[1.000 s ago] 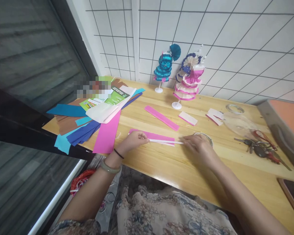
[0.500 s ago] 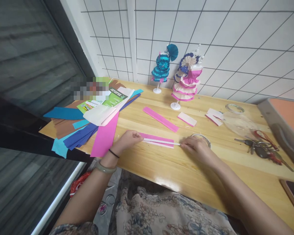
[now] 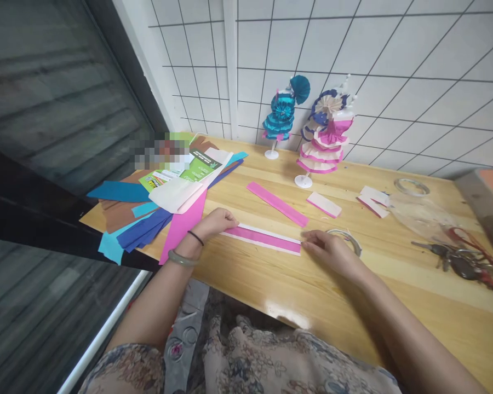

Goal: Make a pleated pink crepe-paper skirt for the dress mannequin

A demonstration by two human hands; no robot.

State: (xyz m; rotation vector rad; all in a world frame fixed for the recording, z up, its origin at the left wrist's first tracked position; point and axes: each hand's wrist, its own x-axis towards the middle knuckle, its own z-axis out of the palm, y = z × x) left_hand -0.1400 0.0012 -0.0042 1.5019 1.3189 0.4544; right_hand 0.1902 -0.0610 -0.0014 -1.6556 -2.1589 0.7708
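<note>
A pink paper strip (image 3: 267, 241) with a white band along its near edge lies flat on the wooden table. Along its far edge runs a narrow white strip (image 3: 270, 233), held at its two ends. My left hand (image 3: 218, 221) pinches the left end, fingers closed. At the right end, the fingertips of my right hand (image 3: 326, 249) are closed on the strip. A roll of tape (image 3: 355, 244) sits just behind my right hand, which partly hides it.
Small dress stands in teal (image 3: 280, 112) and pink (image 3: 324, 148) paper stand by the tiled wall. A loose pink strip (image 3: 277, 204), a pale folded piece (image 3: 324, 204), another tape roll (image 3: 411, 186) and keys (image 3: 460, 262) lie around. Coloured paper (image 3: 143, 230) is piled left.
Both hands have lowered the white strip from across the middle of the pink strip to its far edge. The view has shifted slightly, moving the scene rightward.
</note>
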